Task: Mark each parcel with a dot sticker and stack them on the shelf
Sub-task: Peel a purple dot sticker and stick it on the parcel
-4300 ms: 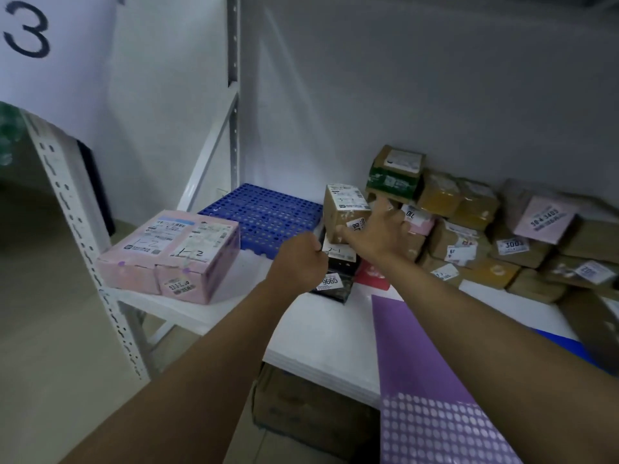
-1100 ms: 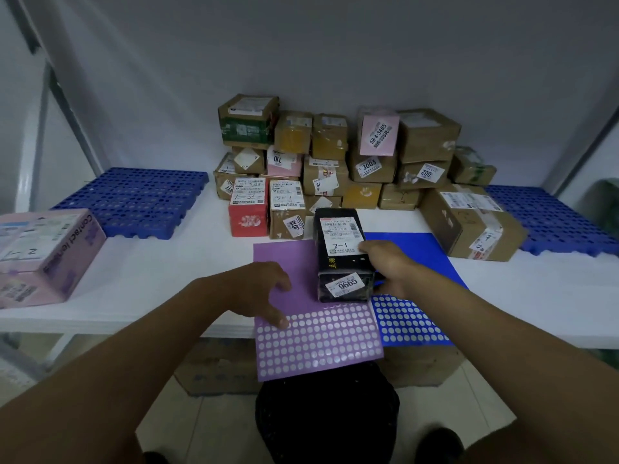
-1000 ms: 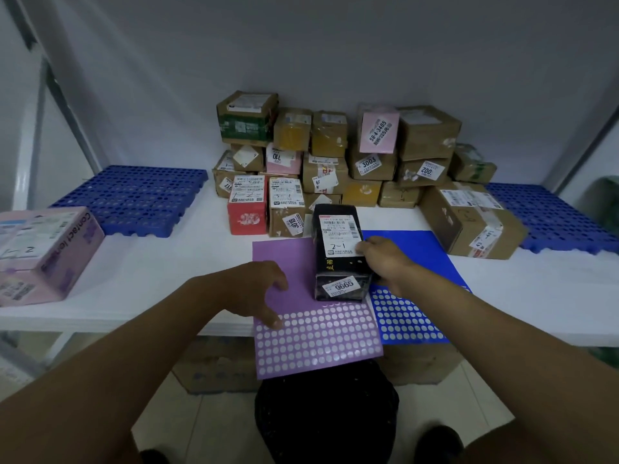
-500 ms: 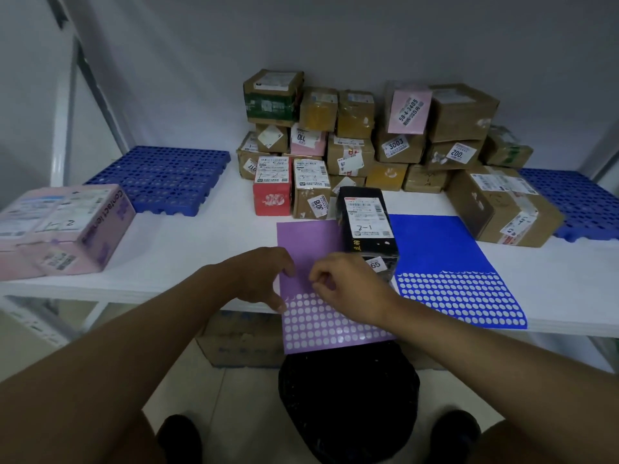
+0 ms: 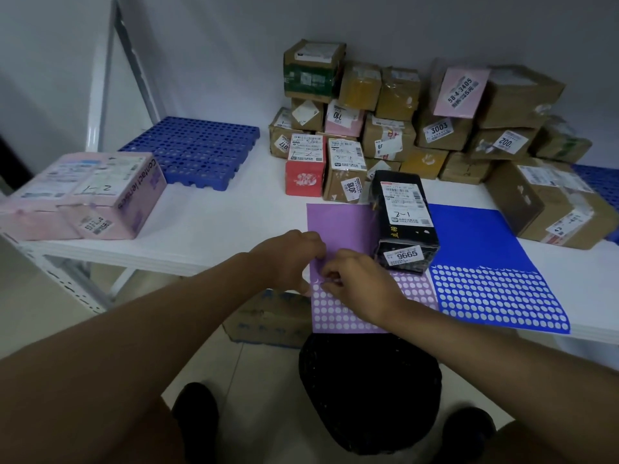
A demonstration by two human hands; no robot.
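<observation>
Both bare forearms reach in from 7 and 5 o'clock and meet at centre. The left hand (image 5: 291, 259) and right hand (image 5: 360, 284) are touching, knuckles up, fingers curled under, fingertips hidden.

Two hands, the left hand (image 5: 288, 259) and right hand (image 5: 360, 283), two dot-sticker sheets, one purple sheet (image 5: 338, 222) and one blue sheet (image 5: 475, 242), two blue plastic pallets with the left pallet (image 5: 197, 150) fully seen, one black parcel (image 5: 403, 219), one pink carton (image 5: 90, 195), one red box (image 5: 304, 170).

Purple dot sheet (image 5: 338, 226), blue dot sheet (image 5: 475, 239), black parcel (image 5: 402, 226).
</observation>
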